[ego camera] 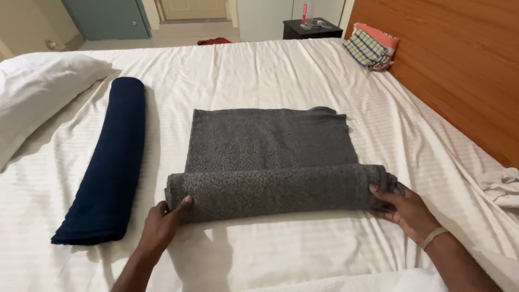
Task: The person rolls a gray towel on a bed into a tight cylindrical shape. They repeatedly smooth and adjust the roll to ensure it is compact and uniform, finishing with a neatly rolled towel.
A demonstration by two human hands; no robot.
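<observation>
Far left there's a white pillow (32,92) slumped at the edge of the bed, and right next to it a navy blue blanket (105,162) already rolled into a long tube, lying lengthwise on the white sheet (259,70). Then in the middle of the bed you've got the grey blanket (273,146), half rolled: the near part is a fat roll running left to right, the far part is flat on the sheet. The person's left hand (162,224) is pressed against the left end of the roll, fingers loosely together with the tips on the fabric, thumb up on the roll's side. Over at the other end the right hand (405,208) is cupped round the right end of the roll, fingers curled on it, a light band on that wrist. Further right, far corner of the bed, a folded checked cloth (370,48) leans against the wooden headboard (459,65), and a dark bedside table (311,28) sits beyond that. Some bunched white cloth (503,186) lies at the right edge.
</observation>
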